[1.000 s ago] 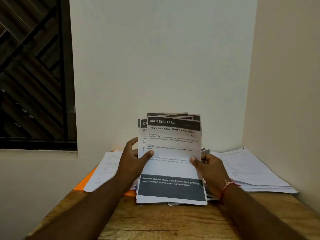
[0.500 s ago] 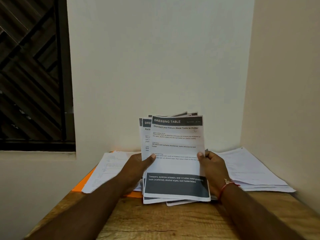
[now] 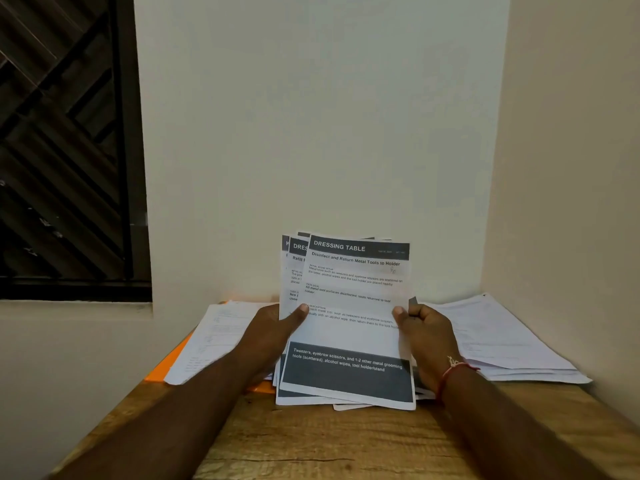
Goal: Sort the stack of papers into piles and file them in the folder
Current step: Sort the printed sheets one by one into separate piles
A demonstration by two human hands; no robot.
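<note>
From the head view, I hold the stack of papers up in front of me, close to upright and leaning back a little, over the middle of the wooden counter. My left hand grips its left edge, thumb across the front and the other fingers curled behind. My right hand pinches the right edge in the same way, thumb on the front. The front sheet is headed "DRESSING TABLE", with a dark band across its foot. Several sheets behind it are fanned out to the left, so their headers peek past it. The stack's lower edge sits down at the counter; I cannot tell whether it touches.

A pile of white sheets lies to my left on top of the orange folder, which shows along its left and near edges. A thicker pile lies to my right, against the wall corner. A red thread circles my right wrist. A dark window grille fills the upper left.
</note>
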